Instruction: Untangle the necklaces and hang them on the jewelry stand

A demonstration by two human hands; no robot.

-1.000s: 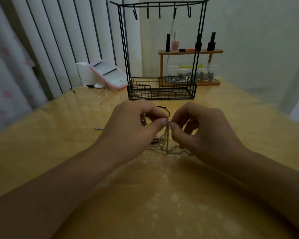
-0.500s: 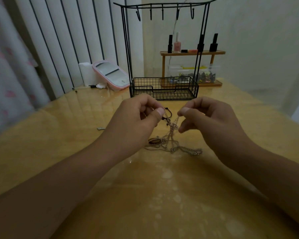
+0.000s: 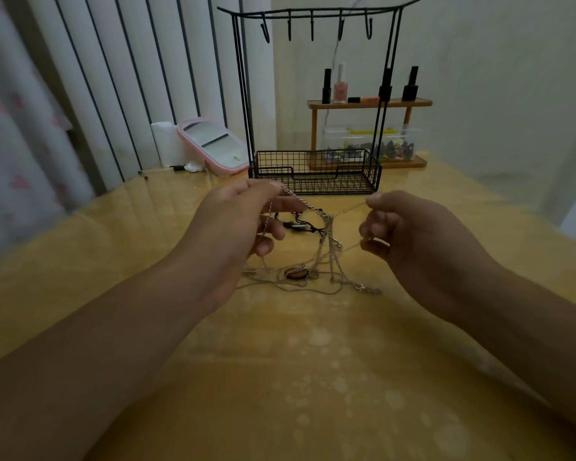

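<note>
Glossy yellow surface (image 3: 313, 377) is carrying tangled silver chain necklaces (image 3: 328, 254), partly lifted, being pinched by left hand (image 3: 236, 234) and right hand (image 3: 416, 241) fingers before the black wire jewelry stand (image 3: 316, 171).

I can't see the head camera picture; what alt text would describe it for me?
Two bare hands, the left hand and the right hand, each pinch a chain and pull apart a knot of tangled necklaces above a yellow table. Part of the tangle lies on the table. Behind stands a black wire jewelry stand with nothing on its hooks.
</note>
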